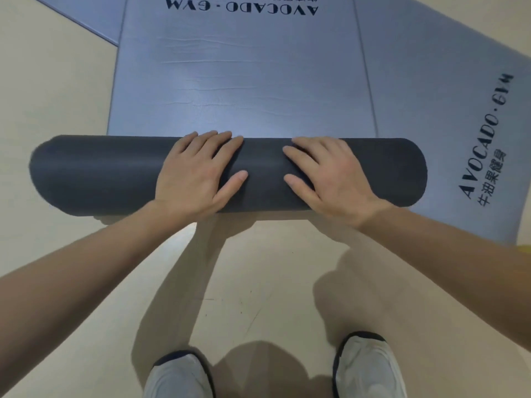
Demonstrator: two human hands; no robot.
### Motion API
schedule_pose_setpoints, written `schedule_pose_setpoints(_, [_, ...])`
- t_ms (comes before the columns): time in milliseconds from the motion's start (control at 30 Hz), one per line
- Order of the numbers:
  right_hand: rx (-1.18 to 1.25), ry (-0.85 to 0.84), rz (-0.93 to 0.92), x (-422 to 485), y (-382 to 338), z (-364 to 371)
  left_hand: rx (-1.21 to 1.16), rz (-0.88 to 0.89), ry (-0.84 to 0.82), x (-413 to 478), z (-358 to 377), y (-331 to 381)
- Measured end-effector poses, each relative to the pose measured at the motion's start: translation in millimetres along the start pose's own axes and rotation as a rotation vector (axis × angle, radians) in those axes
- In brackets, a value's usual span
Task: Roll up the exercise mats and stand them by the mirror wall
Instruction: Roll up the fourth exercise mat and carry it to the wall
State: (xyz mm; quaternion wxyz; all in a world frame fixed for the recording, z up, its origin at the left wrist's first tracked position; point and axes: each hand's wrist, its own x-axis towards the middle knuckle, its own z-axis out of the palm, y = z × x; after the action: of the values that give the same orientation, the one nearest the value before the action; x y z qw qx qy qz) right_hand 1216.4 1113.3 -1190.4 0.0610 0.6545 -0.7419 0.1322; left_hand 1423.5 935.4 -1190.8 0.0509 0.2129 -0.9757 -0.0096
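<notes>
Dark grey foam roll (100,173), one item: it is lying crosswise on the beige floor (57,96) just ahead of you, its dark underside facing outward. You are pressing your left hand (198,170) flat on its middle, fingers straight and spread. Your right hand (330,176) is resting just beside it in the same flat, splayed way, and neither hand is curling round anything. Unrolled remainder of the same mat (244,81), blue-grey: it is stretching away from the roll's far edge, lying flat with faint creases and showing the print "AVOCADO · GYM" (upside down from where you are standing). Second mat (445,110), same colour and print: it is lying flat at an angle on the right, meeting the first along its side, and the roll's right end is resting over it. Third mat (86,18): a strip is showing at the upper left. Left shoe (178,377) and right shoe (367,369), pale with dark trim: they are standing apart on the floor nearest you.
</notes>
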Motion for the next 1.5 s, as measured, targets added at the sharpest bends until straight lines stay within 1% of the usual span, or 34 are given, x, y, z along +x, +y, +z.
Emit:
schedule_pose_setpoints(67, [-0.066,0.026,-0.048,-11,-5,9,-0.026,-0.01,-0.035,20,-5,-10])
schedule_pose_setpoints(167, [-0.212,-0.071,-0.037,-7,4,16,-0.102,-0.038,-0.142,53,-8,-27])
schedule_pose_setpoints(233, [-0.263,-0.091,-0.021,6,12,19,-0.114,-0.052,-0.189,68,-9,-34])
schedule_pose_setpoints(267, [-0.269,-0.089,-0.011,13,15,21,-0.09,-0.06,-0.167,71,-10,-36])
schedule_pose_setpoints(300, [-0.268,-0.088,-0.003,19,18,22,-0.057,-0.069,-0.109,71,-12,-35])
schedule_pose_setpoints(400, [-0.233,-0.095,0.004,33,26,22,0.007,-0.101,0.107,55,-15,-23])
schedule_pose_setpoints(467, [-0.206,-0.102,0.002,42,30,20,0.019,-0.079,0.182,39,-12,-11])
schedule_pose_setpoints(533, [-0.166,-0.127,0.006,54,36,15,0.037,-0.036,0.202,25,-4,-4])
schedule_pose_setpoints(600, [-0.1,-0.183,0.029,69,43,8,0.061,-0.04,0.123,19,3,-4])
schedule_pose_setpoints(667, [-0.033,-0.28,0.065,84,51,2,0.098,-0.047,0.021,22,5,-11])
schedule_pose_setpoints(733, [-0.011,-0.356,0.104,99,58,0,0.124,-0.033,-0.044,34,5,-19])
schedule_pose_setpoints(767, [-0.026,-0.367,0.133,106,61,-1,0.129,-0.029,-0.066,41,4,-24])
schedule_pose_setpoints(833, [-0.085,-0.324,0.189,117,64,-3,0.14,-0.028,-0.102,57,2,-32])
schedule_pose_setpoints(900, [-0.121,-0.268,0.172,120,62,-5,0.135,-0.031,-0.123,70,-2,-39])
schedule_pose_setpoints(933, [-0.123,-0.274,0.144,118,60,-4,0.117,-0.034,-0.129,77,-3,-42])
schedule_pose_setpoints(1100, [-0.244,-0.381,0.061,115,67,7,0.045,-0.043,-0.204,110,-9,-57])
schedule_pose_setpoints(1267, [-0.155,-0.477,0.094,146,83,2,0.025,-0.036,-0.335,143,-19,-67])
schedule_pose_setpoints(1333, [-0.128,-0.497,0.072,152,84,-2,0.065,-0.04,-0.334,147,-22,-67])
schedule_pose_setpoints(1433, [-0.132,-0.478,0.039,154,79,-10,0.166,-0.025,-0.283,147,-28,-60])
schedule_pose_setpoints(1500, [-0.123,-0.463,0.038,148,73,-14,0.187,-0.017,-0.283,142,-33,-54])
